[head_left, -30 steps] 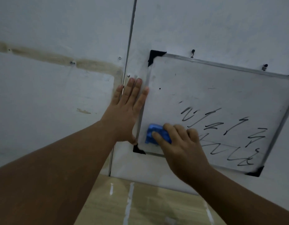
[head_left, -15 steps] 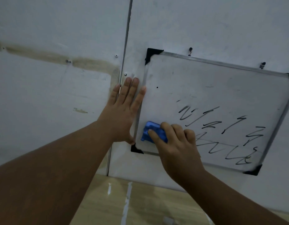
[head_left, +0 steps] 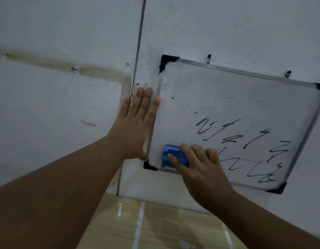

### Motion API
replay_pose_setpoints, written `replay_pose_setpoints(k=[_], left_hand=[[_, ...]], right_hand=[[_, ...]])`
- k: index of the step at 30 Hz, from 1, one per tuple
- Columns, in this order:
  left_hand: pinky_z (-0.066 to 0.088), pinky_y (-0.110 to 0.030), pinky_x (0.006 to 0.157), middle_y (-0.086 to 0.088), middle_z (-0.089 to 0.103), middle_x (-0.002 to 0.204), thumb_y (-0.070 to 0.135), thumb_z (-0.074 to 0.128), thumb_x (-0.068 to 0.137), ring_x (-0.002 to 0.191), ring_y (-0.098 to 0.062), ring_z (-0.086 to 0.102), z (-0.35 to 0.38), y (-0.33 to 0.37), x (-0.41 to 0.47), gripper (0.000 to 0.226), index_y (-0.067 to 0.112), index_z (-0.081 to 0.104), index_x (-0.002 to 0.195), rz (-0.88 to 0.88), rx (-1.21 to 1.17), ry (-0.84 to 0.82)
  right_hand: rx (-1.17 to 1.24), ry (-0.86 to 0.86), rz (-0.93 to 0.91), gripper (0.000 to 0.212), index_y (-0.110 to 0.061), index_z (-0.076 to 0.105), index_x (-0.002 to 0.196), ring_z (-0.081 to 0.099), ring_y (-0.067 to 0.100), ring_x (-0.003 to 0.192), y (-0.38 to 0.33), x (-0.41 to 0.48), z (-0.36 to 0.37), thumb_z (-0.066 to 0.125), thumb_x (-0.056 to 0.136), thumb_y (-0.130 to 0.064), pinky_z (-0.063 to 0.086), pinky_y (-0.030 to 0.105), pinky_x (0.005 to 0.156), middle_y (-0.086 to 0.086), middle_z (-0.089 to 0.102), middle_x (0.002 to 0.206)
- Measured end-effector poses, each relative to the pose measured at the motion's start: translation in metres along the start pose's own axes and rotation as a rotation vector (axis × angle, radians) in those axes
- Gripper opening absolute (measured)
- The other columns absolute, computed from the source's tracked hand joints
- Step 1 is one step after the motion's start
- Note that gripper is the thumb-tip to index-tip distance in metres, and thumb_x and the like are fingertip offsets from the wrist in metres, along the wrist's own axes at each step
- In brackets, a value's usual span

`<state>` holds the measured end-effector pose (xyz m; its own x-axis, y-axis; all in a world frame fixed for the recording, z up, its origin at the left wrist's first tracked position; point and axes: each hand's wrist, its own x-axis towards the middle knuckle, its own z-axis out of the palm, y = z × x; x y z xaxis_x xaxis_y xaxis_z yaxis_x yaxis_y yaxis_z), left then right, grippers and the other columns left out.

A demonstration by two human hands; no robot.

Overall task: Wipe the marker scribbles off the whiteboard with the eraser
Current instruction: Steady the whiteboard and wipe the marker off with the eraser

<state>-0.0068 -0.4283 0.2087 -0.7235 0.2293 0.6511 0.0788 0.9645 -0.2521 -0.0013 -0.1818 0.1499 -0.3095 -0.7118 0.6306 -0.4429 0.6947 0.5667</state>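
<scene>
A small whiteboard (head_left: 206, 90) with a metal frame and black corner caps hangs tilted on the wall. Black marker scribbles (head_left: 245, 144) cover its lower right half; the left part is wiped. My right hand (head_left: 197, 169) presses a blue eraser (head_left: 171, 155) against the board's lower left corner, fingers curled over it. My left hand (head_left: 136, 126) lies flat against the wall and the board's left frame edge, fingers spread and holding nothing.
The board hangs from two hooks (head_left: 209, 57) on a grey panelled wall with a vertical metal seam (head_left: 137, 51) just left of it. Below is a wooden floor (head_left: 155, 223) with white tape marks.
My right hand with the eraser has stayed at the board's lower left corner, shifting only slightly. The view has drifted a little. The scribbles look the same.
</scene>
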Motion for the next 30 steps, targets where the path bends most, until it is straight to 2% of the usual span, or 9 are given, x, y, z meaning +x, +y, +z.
replay_pose_setpoints(k=[2, 6, 11, 16, 22, 27, 30], left_hand=[[-0.009, -0.057, 0.124, -0.019, -0.045, 0.156, 0.077, 0.082, 0.048, 0.147, -0.039, -0.037, 0.001, 0.000, 0.000, 0.171, 0.010, -0.038, 0.149, -0.001, 0.001, 0.006], [-0.007, -0.058, 0.125, -0.020, -0.040, 0.159, 0.076, 0.084, 0.046, 0.148, -0.039, -0.034, 0.001, 0.001, 0.000, 0.172, 0.009, -0.036, 0.151, -0.007, 0.011, 0.013], [-0.005, -0.058, 0.125, -0.021, -0.038, 0.160, 0.076, 0.083, 0.048, 0.149, -0.039, -0.032, 0.001, 0.002, -0.002, 0.170, 0.009, -0.035, 0.151, -0.002, -0.001, 0.020], [-0.004, -0.059, 0.125, -0.020, -0.037, 0.161, 0.074, 0.085, 0.046, 0.149, -0.039, -0.032, 0.001, 0.001, -0.002, 0.172, 0.010, -0.033, 0.152, -0.008, 0.004, 0.011], [-0.005, -0.059, 0.124, -0.022, -0.041, 0.158, 0.073, 0.084, 0.053, 0.147, -0.041, -0.035, 0.001, 0.006, -0.005, 0.168, 0.010, -0.039, 0.149, -0.031, 0.009, -0.011], [-0.003, -0.060, 0.124, -0.022, -0.039, 0.159, 0.072, 0.086, 0.050, 0.148, -0.040, -0.034, 0.000, 0.009, -0.006, 0.170, 0.009, -0.035, 0.151, -0.055, -0.001, -0.023], [-0.001, -0.063, 0.124, -0.023, -0.033, 0.161, 0.066, 0.089, 0.050, 0.149, -0.041, -0.030, 0.000, 0.013, -0.007, 0.168, 0.010, -0.030, 0.154, -0.058, -0.023, -0.019]], right_hand=[[-0.018, 0.032, 0.015, 0.064, -0.021, 0.054, 0.137, 0.055, 0.035, 0.113, 0.012, 0.003, -0.004, 0.077, 0.078, -0.018, 0.034, 0.045, 0.085, 0.017, 0.056, 0.133], [-0.010, 0.103, 0.177, 0.064, -0.020, 0.052, 0.138, 0.051, 0.037, 0.114, 0.021, 0.015, -0.007, 0.077, 0.079, -0.020, 0.034, 0.046, 0.086, 0.018, 0.055, 0.132], [-0.019, -0.002, -0.022, 0.064, -0.023, 0.054, 0.138, 0.053, 0.034, 0.115, 0.016, -0.006, -0.001, 0.078, 0.079, -0.020, 0.035, 0.044, 0.086, 0.016, 0.056, 0.134], [-0.025, 0.130, 0.186, 0.060, -0.019, 0.056, 0.136, 0.050, 0.036, 0.114, 0.030, 0.013, -0.009, 0.076, 0.079, -0.021, 0.032, 0.044, 0.086, 0.018, 0.057, 0.129], [-0.015, -0.005, 0.026, 0.062, -0.023, 0.055, 0.137, 0.054, 0.035, 0.115, 0.019, -0.011, -0.004, 0.077, 0.079, -0.020, 0.036, 0.045, 0.086, 0.017, 0.056, 0.134], [-0.031, 0.113, 0.176, 0.060, -0.020, 0.057, 0.136, 0.052, 0.035, 0.113, 0.037, 0.008, -0.014, 0.077, 0.079, -0.020, 0.032, 0.044, 0.086, 0.017, 0.057, 0.129], [-0.010, 0.066, 0.136, 0.063, -0.021, 0.056, 0.136, 0.054, 0.036, 0.114, 0.028, -0.004, -0.009, 0.078, 0.077, -0.021, 0.034, 0.045, 0.086, 0.017, 0.057, 0.131]])
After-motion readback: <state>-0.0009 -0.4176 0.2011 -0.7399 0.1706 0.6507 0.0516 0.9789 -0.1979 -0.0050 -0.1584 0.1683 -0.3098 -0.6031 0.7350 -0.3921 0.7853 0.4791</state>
